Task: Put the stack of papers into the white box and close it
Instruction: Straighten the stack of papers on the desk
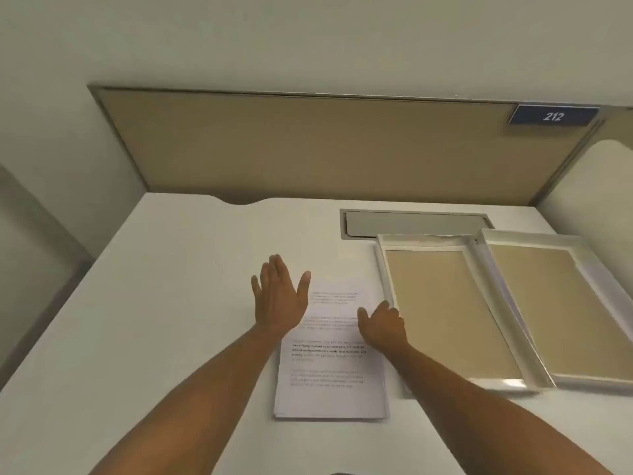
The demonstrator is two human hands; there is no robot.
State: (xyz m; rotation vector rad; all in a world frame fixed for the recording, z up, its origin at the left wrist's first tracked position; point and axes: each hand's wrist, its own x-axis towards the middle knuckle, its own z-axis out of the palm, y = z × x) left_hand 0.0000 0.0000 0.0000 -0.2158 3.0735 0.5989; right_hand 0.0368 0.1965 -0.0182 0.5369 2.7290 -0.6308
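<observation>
A stack of printed white papers (330,375) lies flat on the white desk, near its middle. My left hand (279,298) hovers flat over the stack's far left corner, fingers spread, holding nothing. My right hand (382,325) rests on the stack's right edge with fingers curled down toward it; I cannot tell whether it grips the sheets. The white box (388,269) lies open just right of the stack, its tan inside facing up. Its hinged lid (589,272) lies flat to the right of the box.
A grey recessed cable tray (414,222) sits in the desk behind the box. A tan partition panel (325,145) with a blue "212" sign (553,115) stands along the desk's far edge. The white desk (154,303) stretches left of the papers.
</observation>
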